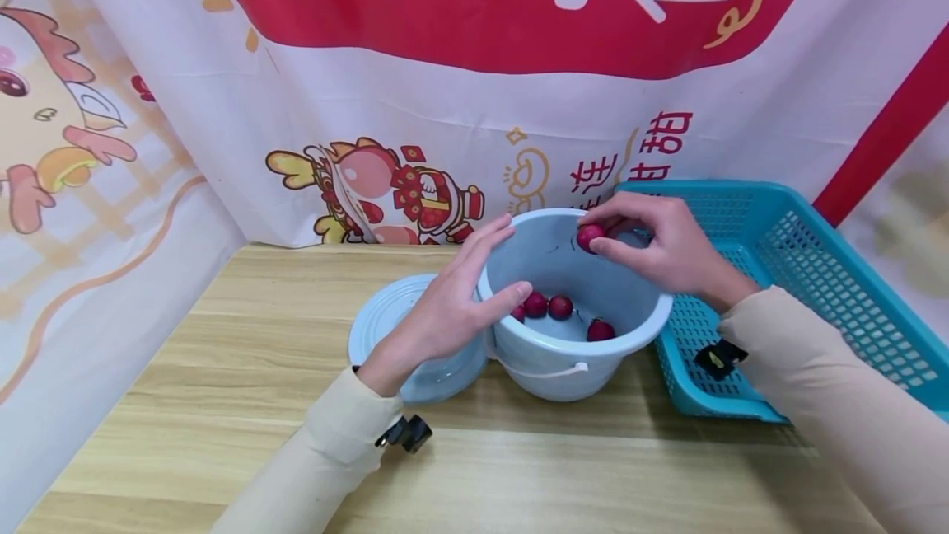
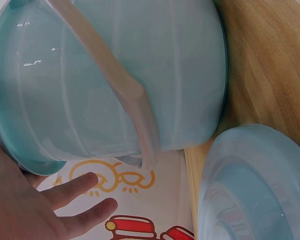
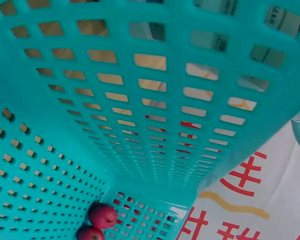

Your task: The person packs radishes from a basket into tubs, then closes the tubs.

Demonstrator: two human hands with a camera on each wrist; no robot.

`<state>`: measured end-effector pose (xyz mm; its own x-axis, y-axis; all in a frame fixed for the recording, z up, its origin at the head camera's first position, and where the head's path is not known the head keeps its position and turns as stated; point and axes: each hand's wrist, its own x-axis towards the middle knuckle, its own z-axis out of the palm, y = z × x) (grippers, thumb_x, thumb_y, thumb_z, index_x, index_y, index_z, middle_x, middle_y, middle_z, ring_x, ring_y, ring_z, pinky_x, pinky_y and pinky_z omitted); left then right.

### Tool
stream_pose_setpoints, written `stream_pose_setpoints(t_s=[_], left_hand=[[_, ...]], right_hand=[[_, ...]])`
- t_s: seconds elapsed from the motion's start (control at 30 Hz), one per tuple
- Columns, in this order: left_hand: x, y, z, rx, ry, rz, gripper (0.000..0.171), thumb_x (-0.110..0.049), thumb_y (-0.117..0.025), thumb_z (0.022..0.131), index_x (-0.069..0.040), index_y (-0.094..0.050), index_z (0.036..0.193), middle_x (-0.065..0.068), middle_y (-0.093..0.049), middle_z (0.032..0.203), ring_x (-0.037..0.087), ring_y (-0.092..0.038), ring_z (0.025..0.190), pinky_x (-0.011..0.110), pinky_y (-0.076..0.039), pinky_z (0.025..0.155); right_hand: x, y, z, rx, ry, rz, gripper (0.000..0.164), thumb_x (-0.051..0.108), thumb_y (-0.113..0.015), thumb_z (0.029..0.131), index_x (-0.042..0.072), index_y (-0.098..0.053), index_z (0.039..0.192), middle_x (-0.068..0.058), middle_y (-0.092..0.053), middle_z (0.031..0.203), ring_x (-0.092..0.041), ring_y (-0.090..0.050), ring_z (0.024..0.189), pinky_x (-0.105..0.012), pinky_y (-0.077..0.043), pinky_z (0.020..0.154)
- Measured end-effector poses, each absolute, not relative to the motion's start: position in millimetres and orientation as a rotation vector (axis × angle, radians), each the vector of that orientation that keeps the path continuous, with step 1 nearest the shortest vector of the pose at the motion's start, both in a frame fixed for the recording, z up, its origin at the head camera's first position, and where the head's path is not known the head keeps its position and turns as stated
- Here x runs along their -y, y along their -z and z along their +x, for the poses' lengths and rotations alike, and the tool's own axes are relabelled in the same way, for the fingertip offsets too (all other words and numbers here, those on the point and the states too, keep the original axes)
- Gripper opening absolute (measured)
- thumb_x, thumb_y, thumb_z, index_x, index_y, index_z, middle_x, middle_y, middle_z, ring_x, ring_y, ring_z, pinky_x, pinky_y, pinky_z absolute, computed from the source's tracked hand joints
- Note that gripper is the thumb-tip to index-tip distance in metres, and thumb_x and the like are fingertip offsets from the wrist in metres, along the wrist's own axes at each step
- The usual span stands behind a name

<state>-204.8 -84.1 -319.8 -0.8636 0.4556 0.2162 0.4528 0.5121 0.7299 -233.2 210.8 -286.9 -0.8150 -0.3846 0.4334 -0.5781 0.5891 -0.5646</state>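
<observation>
A light-blue bucket (image 1: 574, 344) stands upright with its mouth uncovered. Inside lie several small red radishes (image 1: 559, 307). My left hand (image 1: 452, 311) rests on the left side of the rim, its thumb reaching over the edge and its fingers stretched out along the outside. In the left wrist view, fingers (image 2: 87, 217) spread beside the bucket wall. Over the far right part of the rim, my right hand (image 1: 660, 241) pinches one round red radish (image 1: 591, 237) between thumb and fingers. That hand is out of the right wrist view.
A round blue lid (image 1: 445, 373) lies on the wooden table (image 1: 222, 353), left of the bucket. To the right, a teal perforated basket (image 1: 771, 200) sits under the right forearm. Red radishes (image 3: 102, 216) lie in it. A printed curtain (image 1: 445, 105) hangs behind.
</observation>
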Motion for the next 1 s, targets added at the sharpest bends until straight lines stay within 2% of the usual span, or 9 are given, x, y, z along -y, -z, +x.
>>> stream_pose_setpoints(t_s=[0.33,1.0], left_hand=[[82.1,321.4,-204.2,-2.715,-1.317,0.84,0.079,-0.057,-0.058,0.099,-0.031,-0.03,0.168,-0.022,-0.015,0.176,0.022,-0.028,0.163,0.073,-0.036,0.12],[84.2,319.8,-204.3,-2.722,-1.313,0.831,0.078,-0.057,-0.057,0.099,-0.032,-0.029,0.168,-0.024,-0.015,0.175,0.021,-0.028,0.162,0.074,-0.034,0.121]], right_hand=[[-216.0,293.2,-230.8,2.523,-1.146,0.808,0.035,0.013,-0.082,0.091,0.017,-0.077,0.125,-0.003,-0.078,0.117,-0.009,-0.07,0.097,-0.018,-0.06,0.083],[-215.8,292.5,-234.8,2.484,-1.191,0.884,0.032,0.004,-0.078,0.091,0.013,-0.077,0.122,-0.005,-0.078,0.116,-0.009,-0.071,0.097,-0.018,-0.06,0.084]])
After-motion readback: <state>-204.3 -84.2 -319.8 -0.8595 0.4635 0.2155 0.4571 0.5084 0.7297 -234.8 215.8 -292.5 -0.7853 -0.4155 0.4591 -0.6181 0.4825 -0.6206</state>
